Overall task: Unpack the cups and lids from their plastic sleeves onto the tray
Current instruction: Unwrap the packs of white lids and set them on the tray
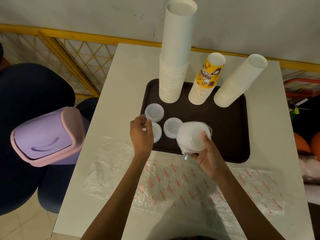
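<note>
Yellow cups [207,78]: inverted "SHOP", probably "COFFEE"; sleeve [190,187] print unreadable.

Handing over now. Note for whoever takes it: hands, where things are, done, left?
Left hand: pinches a round white plastic lid at the near left of the dark brown plastic tray.
Right hand: grips the clear plastic sleeve of white lids over the tray's near edge.
Done: tall white cup stack, yellow printed cup stack and shorter white cup stack stand on the tray; two more loose lids lie there. Emptied sleeves lie on the white table.
Left: the lids in the sleeve.
</note>
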A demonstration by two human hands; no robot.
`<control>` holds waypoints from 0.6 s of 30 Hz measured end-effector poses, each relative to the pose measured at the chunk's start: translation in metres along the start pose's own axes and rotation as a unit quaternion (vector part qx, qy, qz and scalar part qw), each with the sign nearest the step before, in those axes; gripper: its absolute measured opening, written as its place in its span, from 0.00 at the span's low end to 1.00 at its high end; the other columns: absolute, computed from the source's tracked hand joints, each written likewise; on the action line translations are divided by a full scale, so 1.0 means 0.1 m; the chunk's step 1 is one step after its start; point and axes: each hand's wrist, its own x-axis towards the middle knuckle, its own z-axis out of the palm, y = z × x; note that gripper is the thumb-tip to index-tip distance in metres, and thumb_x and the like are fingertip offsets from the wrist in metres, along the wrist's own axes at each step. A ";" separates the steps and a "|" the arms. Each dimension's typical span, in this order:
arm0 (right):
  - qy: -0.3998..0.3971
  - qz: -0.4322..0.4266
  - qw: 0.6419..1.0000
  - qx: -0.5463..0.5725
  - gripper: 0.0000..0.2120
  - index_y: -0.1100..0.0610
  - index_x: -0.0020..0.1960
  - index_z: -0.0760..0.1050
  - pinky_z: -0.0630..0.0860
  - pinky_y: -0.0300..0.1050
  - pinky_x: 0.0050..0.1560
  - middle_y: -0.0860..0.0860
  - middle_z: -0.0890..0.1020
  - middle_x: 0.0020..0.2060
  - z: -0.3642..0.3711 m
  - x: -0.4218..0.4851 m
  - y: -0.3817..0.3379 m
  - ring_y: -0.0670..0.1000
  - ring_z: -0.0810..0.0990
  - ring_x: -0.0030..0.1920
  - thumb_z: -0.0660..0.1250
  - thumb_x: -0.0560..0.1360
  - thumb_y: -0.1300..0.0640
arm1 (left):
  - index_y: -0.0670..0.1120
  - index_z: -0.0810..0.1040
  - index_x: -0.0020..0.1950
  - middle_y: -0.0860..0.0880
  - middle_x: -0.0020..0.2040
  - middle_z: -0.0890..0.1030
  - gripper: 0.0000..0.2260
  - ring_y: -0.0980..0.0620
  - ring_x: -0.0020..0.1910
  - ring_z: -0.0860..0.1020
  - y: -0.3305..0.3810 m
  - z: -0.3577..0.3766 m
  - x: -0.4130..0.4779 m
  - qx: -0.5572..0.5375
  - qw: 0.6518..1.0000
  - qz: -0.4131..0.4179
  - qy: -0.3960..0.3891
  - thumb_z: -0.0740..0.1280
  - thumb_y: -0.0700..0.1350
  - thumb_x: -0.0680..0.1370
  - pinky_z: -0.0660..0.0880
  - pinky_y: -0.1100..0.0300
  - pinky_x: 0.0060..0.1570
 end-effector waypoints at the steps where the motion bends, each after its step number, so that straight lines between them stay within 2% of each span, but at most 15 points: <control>1: -0.009 0.005 1.000 0.006 0.46 0.44 0.63 0.69 0.81 0.50 0.45 0.55 0.73 0.62 0.02 0.00 -0.01 0.57 0.76 0.60 0.81 0.48 0.36 | 0.41 0.76 0.61 0.45 0.57 0.78 0.11 0.52 0.50 0.76 0.13 -0.04 -0.08 -0.034 0.999 0.017 -0.013 0.64 0.42 0.80 0.73 0.74 0.44; 5: -0.024 0.021 0.999 0.019 0.49 0.47 0.68 0.66 0.80 0.50 0.47 0.57 0.73 0.64 0.08 -0.10 -0.02 0.58 0.78 0.60 0.81 0.51 0.38 | 0.45 0.79 0.54 0.55 0.48 0.79 0.08 0.60 0.46 0.78 0.56 -0.17 -0.48 -0.116 0.984 0.107 -0.079 0.68 0.45 0.77 0.75 0.73 0.42; 8: -0.058 0.018 0.996 0.065 0.44 0.51 0.71 0.64 0.80 0.49 0.47 0.57 0.76 0.63 0.14 -0.18 -0.05 0.57 0.79 0.60 0.78 0.60 0.41 | 0.45 0.79 0.57 0.52 0.53 0.77 0.19 0.55 0.50 0.77 0.67 -0.16 -0.72 -0.050 0.974 0.196 -0.097 0.68 0.56 0.72 0.77 0.67 0.42; 10: -0.061 0.022 0.994 0.087 0.35 0.53 0.73 0.63 0.81 0.47 0.46 0.58 0.77 0.63 0.16 -0.24 -0.07 0.56 0.80 0.59 0.69 0.70 0.45 | 0.45 0.79 0.59 0.48 0.57 0.77 0.25 0.53 0.54 0.75 0.66 -0.13 -0.84 0.008 0.971 0.226 -0.084 0.65 0.62 0.71 0.78 0.62 0.45; 11: -0.067 0.029 0.993 0.095 0.34 0.55 0.73 0.62 0.81 0.47 0.46 0.59 0.76 0.64 0.16 -0.26 -0.08 0.56 0.80 0.59 0.67 0.71 0.46 | 0.46 0.79 0.59 0.47 0.58 0.77 0.26 0.53 0.55 0.74 0.65 -0.12 -0.89 0.021 0.971 0.227 -0.074 0.64 0.63 0.71 0.77 0.63 0.46; 13: -0.087 0.040 0.989 0.113 0.40 0.56 0.73 0.62 0.81 0.48 0.48 0.60 0.74 0.66 0.16 -0.29 -0.08 0.57 0.78 0.62 0.75 0.67 0.46 | 0.46 0.80 0.59 0.45 0.59 0.78 0.25 0.55 0.56 0.71 0.64 -0.12 -0.98 0.032 0.971 0.230 -0.053 0.66 0.62 0.71 0.72 0.68 0.47; 15: -0.108 0.051 0.985 0.127 0.48 0.56 0.73 0.63 0.81 0.50 0.50 0.61 0.73 0.66 0.17 -0.31 -0.08 0.59 0.77 0.63 0.81 0.59 0.47 | 0.45 0.80 0.59 0.44 0.58 0.79 0.21 0.56 0.55 0.69 0.65 -0.14 -1.04 0.040 0.971 0.235 -0.036 0.68 0.57 0.72 0.68 0.72 0.47; 18: -0.121 0.046 0.983 0.129 0.49 0.55 0.72 0.63 0.81 0.51 0.51 0.60 0.75 0.65 0.18 -0.33 -0.07 0.59 0.77 0.62 0.82 0.58 0.48 | 0.44 0.81 0.58 0.43 0.55 0.80 0.17 0.55 0.54 0.72 0.65 -0.16 -1.10 0.046 0.965 0.258 -0.018 0.69 0.51 0.72 0.70 0.72 0.45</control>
